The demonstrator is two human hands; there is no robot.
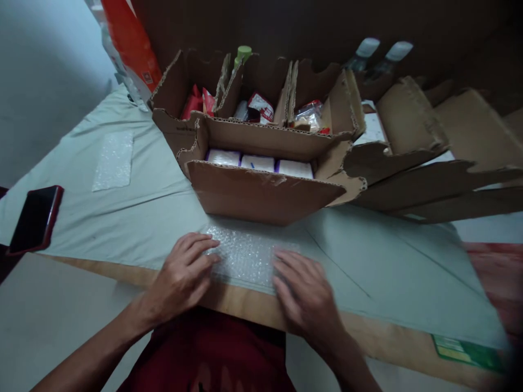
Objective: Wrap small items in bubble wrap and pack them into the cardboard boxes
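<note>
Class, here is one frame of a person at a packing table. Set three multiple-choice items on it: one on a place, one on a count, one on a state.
1. Where does the phone lie?
A. at the table's left edge
B. inside a box
C. under the hands

2. How many white packs fill the nearest cardboard box?
A. one
B. three
C. six

3. How is the bubble wrap sheet?
A. rolled up
B. hanging
C. flat under both hands

Answers:
1 A, it lies far left on the cloth.
2 B, three sit side by side.
3 C, the left hand and right hand press it.

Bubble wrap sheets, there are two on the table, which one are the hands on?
The near bubble wrap sheet, at the table edge before the cardboard box; left hand and right hand press it. The other sheet lies untouched, far left.
</note>
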